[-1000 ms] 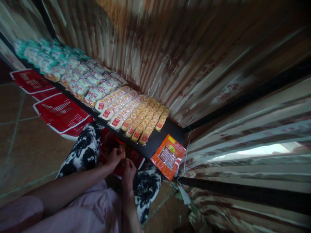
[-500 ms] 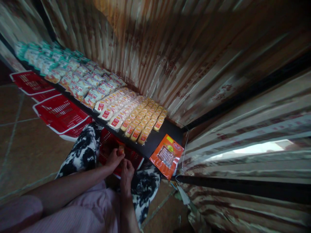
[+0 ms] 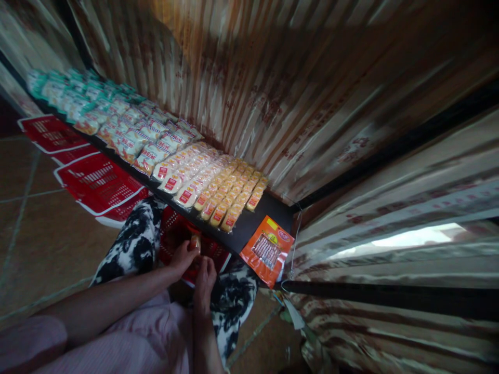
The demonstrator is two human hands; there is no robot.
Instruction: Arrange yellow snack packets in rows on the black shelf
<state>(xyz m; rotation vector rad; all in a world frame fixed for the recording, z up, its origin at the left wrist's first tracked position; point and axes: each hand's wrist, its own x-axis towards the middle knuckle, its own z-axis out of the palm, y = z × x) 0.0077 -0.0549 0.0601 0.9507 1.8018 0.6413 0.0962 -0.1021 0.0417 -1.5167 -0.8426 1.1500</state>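
Note:
My left hand [image 3: 184, 257] is closed on a small wrapped snack cake [image 3: 195, 242], holding it upright over a red basket [image 3: 168, 231] between my knees. Just to the right, my right hand [image 3: 205, 275] has its fingers curled together near the lower end of the packet. Whether it pinches the wrapper or something else cannot be made out. Past the basket, rows of yellow wrapped cakes [image 3: 230, 195] lie on a narrow black shelf [image 3: 239, 236]. Beside them are rows of paler wrapped cakes [image 3: 187, 191].
An orange printed bag [image 3: 268, 250] lies at the shelf's right end. White packets [image 3: 150, 153] and green-topped packets [image 3: 74, 93] fill the left side. Red baskets [image 3: 105, 182] stand on the floor at left. Pleated sheeting [image 3: 249, 78] hangs behind the shelf.
The snack cake has turned slightly and stands more upright in my left hand. My right hand has shifted a little to the right. The shelf goods stay in place.

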